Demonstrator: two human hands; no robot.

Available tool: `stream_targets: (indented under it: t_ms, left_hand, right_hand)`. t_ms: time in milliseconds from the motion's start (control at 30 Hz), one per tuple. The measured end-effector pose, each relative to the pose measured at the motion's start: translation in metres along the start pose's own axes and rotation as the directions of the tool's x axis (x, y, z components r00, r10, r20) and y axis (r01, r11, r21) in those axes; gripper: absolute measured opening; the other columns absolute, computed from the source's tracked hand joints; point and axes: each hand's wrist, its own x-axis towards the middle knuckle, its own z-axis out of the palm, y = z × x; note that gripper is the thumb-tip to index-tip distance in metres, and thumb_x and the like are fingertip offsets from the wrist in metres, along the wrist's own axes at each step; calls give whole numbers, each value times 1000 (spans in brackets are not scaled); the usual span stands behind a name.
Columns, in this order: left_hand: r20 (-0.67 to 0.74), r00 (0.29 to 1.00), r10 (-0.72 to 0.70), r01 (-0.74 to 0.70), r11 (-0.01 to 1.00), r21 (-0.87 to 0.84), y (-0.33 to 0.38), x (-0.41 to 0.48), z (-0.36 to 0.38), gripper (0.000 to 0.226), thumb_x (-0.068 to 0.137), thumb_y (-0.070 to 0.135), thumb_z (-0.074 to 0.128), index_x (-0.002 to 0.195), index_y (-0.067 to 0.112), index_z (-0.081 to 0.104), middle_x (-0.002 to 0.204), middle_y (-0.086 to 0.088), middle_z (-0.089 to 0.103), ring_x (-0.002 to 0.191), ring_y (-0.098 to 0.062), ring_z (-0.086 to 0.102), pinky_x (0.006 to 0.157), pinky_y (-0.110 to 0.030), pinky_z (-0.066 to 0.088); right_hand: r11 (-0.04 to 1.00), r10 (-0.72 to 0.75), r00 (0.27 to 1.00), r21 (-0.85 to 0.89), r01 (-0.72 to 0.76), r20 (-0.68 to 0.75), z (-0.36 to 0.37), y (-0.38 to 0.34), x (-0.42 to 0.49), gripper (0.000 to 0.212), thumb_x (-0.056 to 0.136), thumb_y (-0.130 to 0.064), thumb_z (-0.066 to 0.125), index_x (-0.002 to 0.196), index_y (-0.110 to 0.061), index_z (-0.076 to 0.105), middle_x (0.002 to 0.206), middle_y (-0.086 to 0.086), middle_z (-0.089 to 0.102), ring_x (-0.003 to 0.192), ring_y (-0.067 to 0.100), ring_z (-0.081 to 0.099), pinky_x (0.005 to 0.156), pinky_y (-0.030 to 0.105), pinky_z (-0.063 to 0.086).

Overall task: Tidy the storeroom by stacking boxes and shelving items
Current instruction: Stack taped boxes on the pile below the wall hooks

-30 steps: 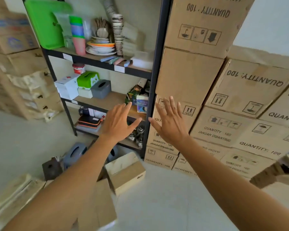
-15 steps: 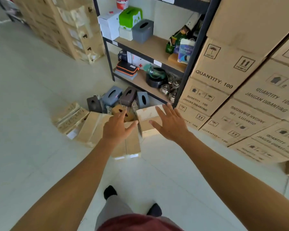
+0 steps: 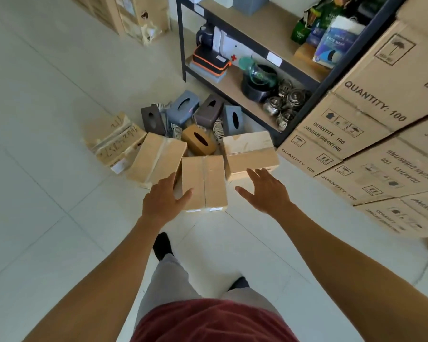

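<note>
Cardboard fills my view: a small taped box (image 3: pixel 204 182) lies on the white floor (image 3: pixel 47 169), near the front corner post of the shelf (image 3: pixel 182 45). It sits between a tilted box (image 3: pixel 158 160) and a third box (image 3: pixel 250 154). My left hand (image 3: pixel 162 202) is at its left side, fingers spread and holding nothing. The thumb overlaps the box edge, though I cannot tell whether it touches. My right hand (image 3: pixel 267 191) is apart on the right, fingers likewise open. Tissue holders (image 3: pixel 183 108) lie behind.
</note>
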Motion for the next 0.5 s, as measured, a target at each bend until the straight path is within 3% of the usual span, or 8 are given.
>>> stream_targets:
  t_ms: [267,500]
  left_hand:
    - [103,994,-36,45,995,-84,-64,66,34,93,78,78,45,150,21,29,144,-6,48,129,-28,47,98,-40,44]
    - [91,986,-142,153,979,-135,-102,138,128,94,77,76,53,149,20,31,148,-3,44,135,-23,40,103,-38,41]
  right_hand:
    - [973,143,990,183,-140,-5,58,-47,66,72,92,-64,38,150,-21,29,156,2,28,143,19,26,109,38,33]
    - [930,229,972,284,-232,45,145,-22,158,78,86,-70,34,149,-24,30,157,-1,27,142,20,31,107,41,37]
